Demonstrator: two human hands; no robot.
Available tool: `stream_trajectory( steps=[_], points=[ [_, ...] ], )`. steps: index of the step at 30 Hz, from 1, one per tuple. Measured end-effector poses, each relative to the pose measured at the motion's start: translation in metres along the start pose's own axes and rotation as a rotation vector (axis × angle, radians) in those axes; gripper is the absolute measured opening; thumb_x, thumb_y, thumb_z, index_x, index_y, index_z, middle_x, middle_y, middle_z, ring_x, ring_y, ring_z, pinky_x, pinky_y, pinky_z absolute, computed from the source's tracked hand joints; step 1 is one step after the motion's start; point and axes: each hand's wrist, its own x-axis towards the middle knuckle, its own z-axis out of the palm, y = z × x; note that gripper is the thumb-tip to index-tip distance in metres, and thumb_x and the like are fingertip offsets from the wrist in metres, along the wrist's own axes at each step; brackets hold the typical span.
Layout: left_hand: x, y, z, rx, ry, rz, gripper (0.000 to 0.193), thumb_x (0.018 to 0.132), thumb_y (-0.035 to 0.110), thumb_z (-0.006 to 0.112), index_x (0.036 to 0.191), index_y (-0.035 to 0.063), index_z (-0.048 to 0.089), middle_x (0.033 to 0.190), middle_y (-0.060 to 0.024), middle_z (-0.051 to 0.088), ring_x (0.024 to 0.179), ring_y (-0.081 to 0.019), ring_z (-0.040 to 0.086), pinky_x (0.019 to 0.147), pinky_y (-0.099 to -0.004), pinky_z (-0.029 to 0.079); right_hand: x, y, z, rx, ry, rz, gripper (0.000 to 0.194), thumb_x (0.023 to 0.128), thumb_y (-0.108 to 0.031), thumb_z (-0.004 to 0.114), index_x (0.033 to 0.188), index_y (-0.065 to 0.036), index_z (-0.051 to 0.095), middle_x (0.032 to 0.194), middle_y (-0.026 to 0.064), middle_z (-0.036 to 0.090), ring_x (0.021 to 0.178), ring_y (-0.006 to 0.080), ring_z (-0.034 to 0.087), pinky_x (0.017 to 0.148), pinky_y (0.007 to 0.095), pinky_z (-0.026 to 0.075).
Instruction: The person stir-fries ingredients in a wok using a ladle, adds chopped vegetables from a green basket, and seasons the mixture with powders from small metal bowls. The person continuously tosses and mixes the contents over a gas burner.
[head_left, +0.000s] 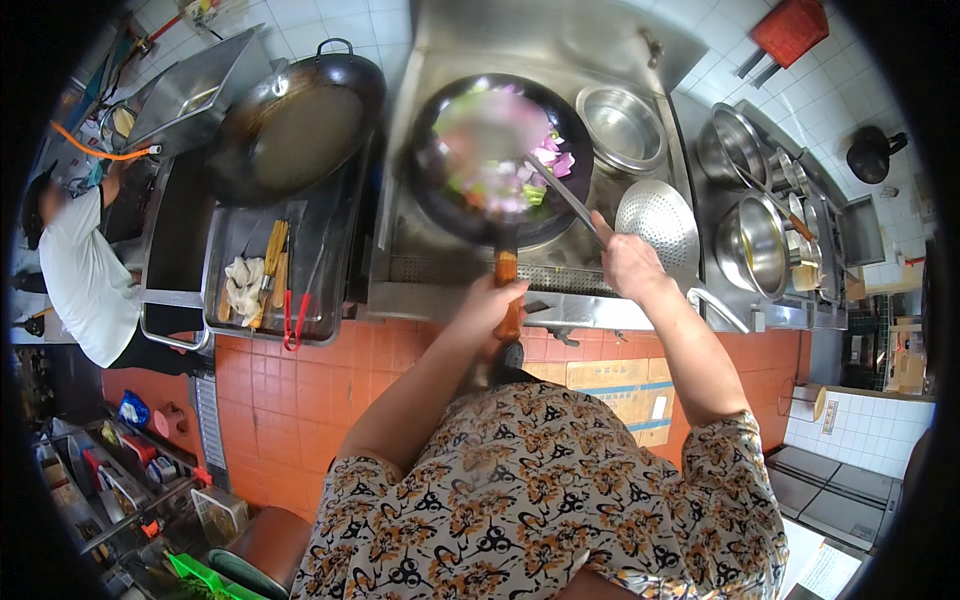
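My left hand (491, 306) is closed round the wooden handle (508, 289) of a dark wok (574, 191) on the stove, its thumb across the wood. Purple and green chopped vegetables (517, 176), partly blurred, lie in the wok. With my right hand (632, 262) I grip the metal shaft of a utensil (562, 193); it reaches into the wok, and its far end is hidden or blurred among the food. Right of the wok stand stacked steel bowls (622, 127). A perforated metal strainer (658, 225) lies close to my right hand.
A second wok (307, 135) stands at the left, above a metal tray (307, 217) with tongs (298, 319), wooden-handled tools and a crumpled cloth (244, 289). Steel bowls (752, 244) stand at the right. A co-worker in a white top (86, 277) is at the far left. Cardboard (622, 375) lies low in front.
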Motion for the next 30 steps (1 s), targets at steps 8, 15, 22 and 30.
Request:
stream_trajectory(
  steps=[8, 15, 22, 30],
  points=[
    [-0.006, 0.009, -0.006, -0.033, 0.015, -0.024, 0.027, 0.098, 0.026, 0.072, 0.109, 0.0033, 0.062, 0.083, -0.0066, 0.064, 0.064, -0.0184, 0.063, 0.048, -0.0345, 0.049, -0.068, 0.024, -0.037, 0.009, -0.084, -0.054, 0.071, 0.087, -0.002, 0.063, 0.155, -0.007, 0.044, 0.093, 0.028, 0.071, 0.091, 0.0442, 0.071, 0.085, 0.0504, 0.056],
    [-0.014, 0.019, 0.008, -0.061, 0.062, -0.057, 0.03, 0.098, 0.029, 0.072, 0.107, 0.0026, 0.062, 0.081, -0.007, 0.064, 0.063, -0.0188, 0.063, 0.05, -0.0354, 0.05, -0.048, 0.061, -0.036, 0.222, 0.072, 0.099, 0.07, 0.086, 0.0, 0.061, 0.154, -0.003, 0.045, 0.107, 0.0356, 0.067, 0.107, 0.045, 0.068, 0.093, 0.0454, 0.054],
    [-0.015, 0.024, 0.01, -0.037, 0.057, -0.094, 0.025, 0.097, 0.028, 0.072, 0.103, 0.0061, 0.06, 0.084, -0.0053, 0.062, 0.067, -0.0187, 0.062, 0.055, -0.0372, 0.051, -0.014, 0.016, -0.013, 0.432, -0.017, 0.115, 0.067, 0.093, -0.01, 0.06, 0.156, -0.001, 0.041, 0.11, 0.0329, 0.069, 0.107, 0.0421, 0.069, 0.095, 0.044, 0.053],
    [-0.009, 0.018, 0.005, -0.057, 0.017, -0.056, 0.026, 0.097, 0.028, 0.073, 0.103, 0.0059, 0.062, 0.085, -0.0061, 0.063, 0.067, -0.0184, 0.062, 0.055, -0.036, 0.051, -0.079, 0.011, -0.056, 0.597, -0.069, 0.015, 0.066, 0.091, -0.003, 0.064, 0.154, 0.002, 0.045, 0.098, 0.0223, 0.074, 0.083, 0.0228, 0.071, 0.081, 0.0343, 0.055]
  ],
)
